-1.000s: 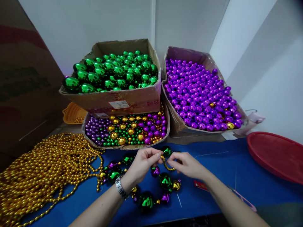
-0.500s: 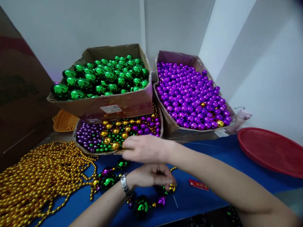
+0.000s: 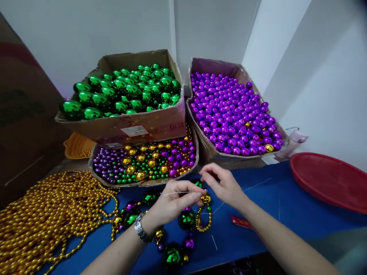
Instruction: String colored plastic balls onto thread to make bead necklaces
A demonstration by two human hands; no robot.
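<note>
Even, cool overhead light; bright glints on the green baubles point(image 3: 126, 91) and purple baubles point(image 3: 232, 114). Wide-angle distortion bends the walls at the edges. Corners darken and blur; shadows on the counter point(image 3: 272, 214) are soft.

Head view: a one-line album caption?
Two hands, left hand and right hand, thread a bead strand before boxes of beads.

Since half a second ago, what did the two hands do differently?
The right hand has drawn back from the low cardboard tray of mixed beads to meet the left hand, which lifted the thin needle and strung bead strand. Boxes and gold chains stayed put.
</note>
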